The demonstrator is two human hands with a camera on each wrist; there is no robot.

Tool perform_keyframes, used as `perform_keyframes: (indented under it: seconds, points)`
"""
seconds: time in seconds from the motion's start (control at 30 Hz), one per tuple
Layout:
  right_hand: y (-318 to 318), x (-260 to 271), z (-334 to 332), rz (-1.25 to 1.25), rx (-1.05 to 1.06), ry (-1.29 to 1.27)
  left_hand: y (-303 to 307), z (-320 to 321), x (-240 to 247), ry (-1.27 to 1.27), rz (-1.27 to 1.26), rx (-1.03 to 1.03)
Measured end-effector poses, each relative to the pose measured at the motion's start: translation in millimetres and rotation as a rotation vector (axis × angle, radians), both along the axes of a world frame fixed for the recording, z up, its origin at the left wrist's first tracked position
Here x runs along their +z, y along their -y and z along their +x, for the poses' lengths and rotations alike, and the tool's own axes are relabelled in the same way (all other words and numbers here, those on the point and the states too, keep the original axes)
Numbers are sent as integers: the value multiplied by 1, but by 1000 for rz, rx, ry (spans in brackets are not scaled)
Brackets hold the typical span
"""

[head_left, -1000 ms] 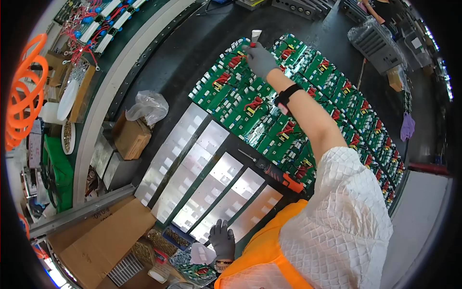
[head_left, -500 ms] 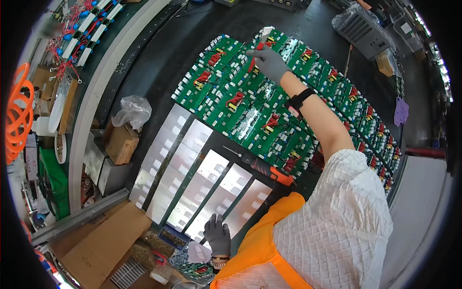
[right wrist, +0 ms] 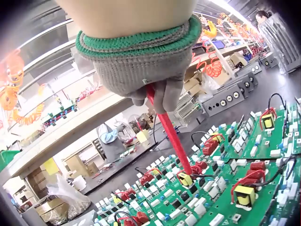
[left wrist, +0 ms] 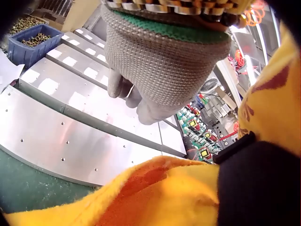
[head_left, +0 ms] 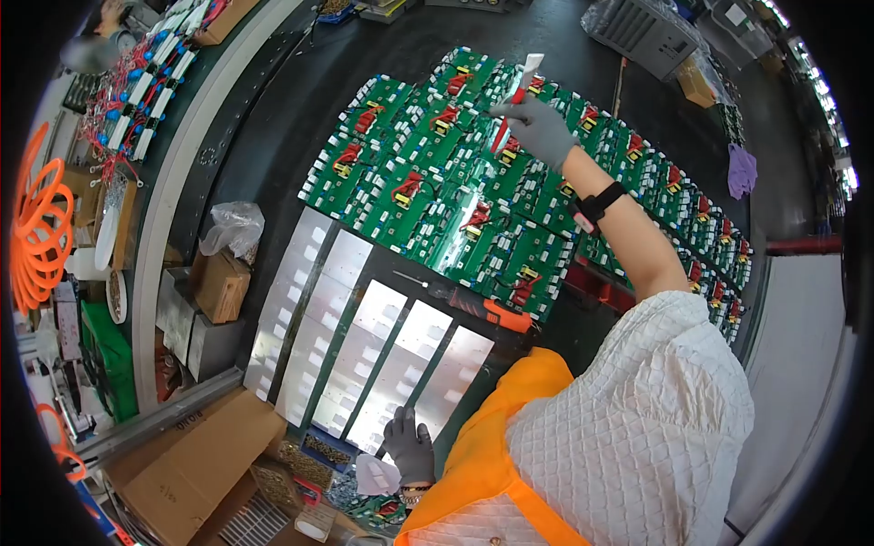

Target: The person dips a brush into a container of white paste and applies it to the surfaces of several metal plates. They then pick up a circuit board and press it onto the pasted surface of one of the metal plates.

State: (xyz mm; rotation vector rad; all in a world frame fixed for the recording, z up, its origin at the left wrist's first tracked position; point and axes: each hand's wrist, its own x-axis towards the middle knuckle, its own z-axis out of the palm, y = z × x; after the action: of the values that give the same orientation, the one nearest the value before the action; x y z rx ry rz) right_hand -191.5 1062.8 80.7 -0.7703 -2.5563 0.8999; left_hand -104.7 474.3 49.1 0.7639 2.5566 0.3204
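Note:
My right hand (head_left: 543,135), in a grey glove, grips a slim red-handled tool (right wrist: 175,141) with a flat pale end, over the green circuit boards (head_left: 428,209). In the head view the pale end points away from me; the red end reaches down near a yellow transformer (right wrist: 186,179). The boards carry red wires and white connectors and lie side by side in rows. My left hand (head_left: 409,448), also gloved, is at the near end of the silvery metal plates (left wrist: 56,136), fingers loosely bent with nothing in them.
An orange-and-black power screwdriver (head_left: 492,311) lies between plates and boards. Blue bin (left wrist: 29,49) with small brass-coloured parts stands near my left hand. A cardboard box (head_left: 196,455) sits at lower left, a plastic bag (head_left: 232,227) on another box, and grey metal housings (head_left: 642,36) stand at the back.
My right hand has moved rightward over the boards with the red-handled tool, as the head view shifts. More of the red handle shows now. The left hand stays by the plates.

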Motion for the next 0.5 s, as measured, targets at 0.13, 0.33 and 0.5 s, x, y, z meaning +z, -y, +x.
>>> perform_keyframes:
  seconds: [0.13, 0.33, 0.5]
  points:
    - [17, -31, 25, 66, 72, 76, -6, 3, 6, -4, -15, -8]
    - [17, -5, 75, -21, -44, -32, 0, 8, 12, -57, -5, -13]
    - [21, -8, 132, -38, -151, 98, 1, 17, 15, -48, 15, -30]
